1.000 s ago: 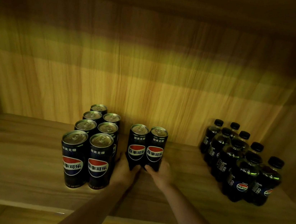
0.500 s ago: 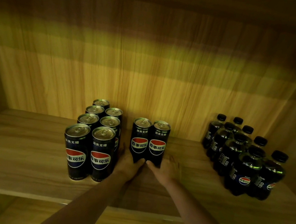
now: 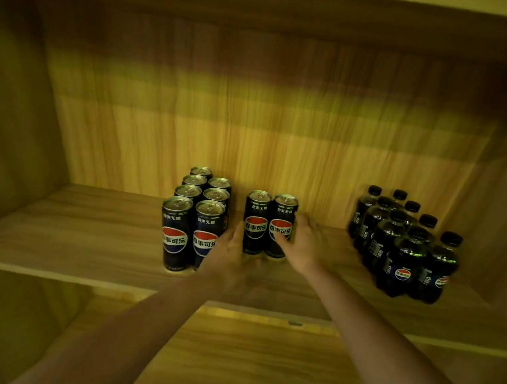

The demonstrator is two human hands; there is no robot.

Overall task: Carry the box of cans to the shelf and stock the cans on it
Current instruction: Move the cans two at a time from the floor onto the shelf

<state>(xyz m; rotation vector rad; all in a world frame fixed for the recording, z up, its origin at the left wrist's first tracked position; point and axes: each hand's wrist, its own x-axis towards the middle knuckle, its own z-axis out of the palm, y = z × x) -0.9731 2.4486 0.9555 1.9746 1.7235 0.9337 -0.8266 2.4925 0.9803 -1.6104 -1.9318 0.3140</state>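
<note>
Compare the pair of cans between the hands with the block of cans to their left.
The pair of cans numbers two; the block of cans shows seven. The pair stands farther back, the block reaches nearer the shelf edge. The left hand and right hand flank only the pair. Both are upright, same dark design.

Two bare forearms reach into view from the bottom edge, and no sleeve, cuff or glove shows anywhere along them. The left hand is bare, with no ring, watch or band visible at its wrist. The right hand is likewise uncovered; its fingers are slightly blurred in the dim yellowish light, so any small ring there probably could not be made out. Both forearms look slim and smooth.
</note>
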